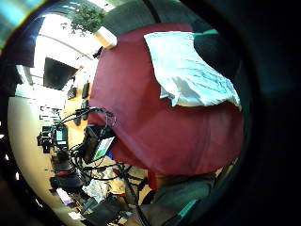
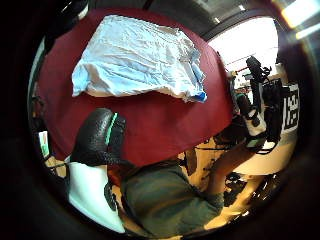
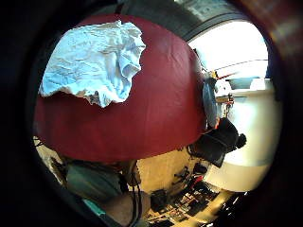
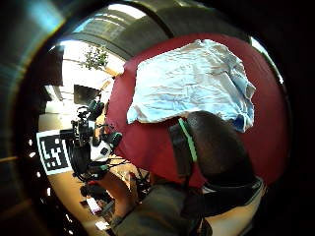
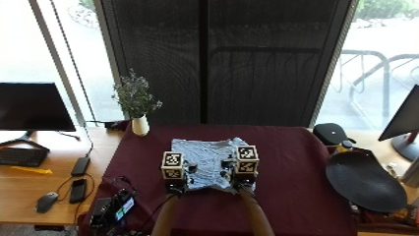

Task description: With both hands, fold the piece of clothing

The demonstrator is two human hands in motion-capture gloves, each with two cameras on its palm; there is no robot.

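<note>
At the lower centre of the outside view, two bare forearms reach up to the left hand and right hand, both over the near edge of a light blue garment. Whether either hand's fingers grip the cloth cannot be told. The garment lies crumpled but roughly flat on the maroon tablecloth, mid-frame. Farther, upper left, a white vase of flowers stands at the table's far corner.
</note>
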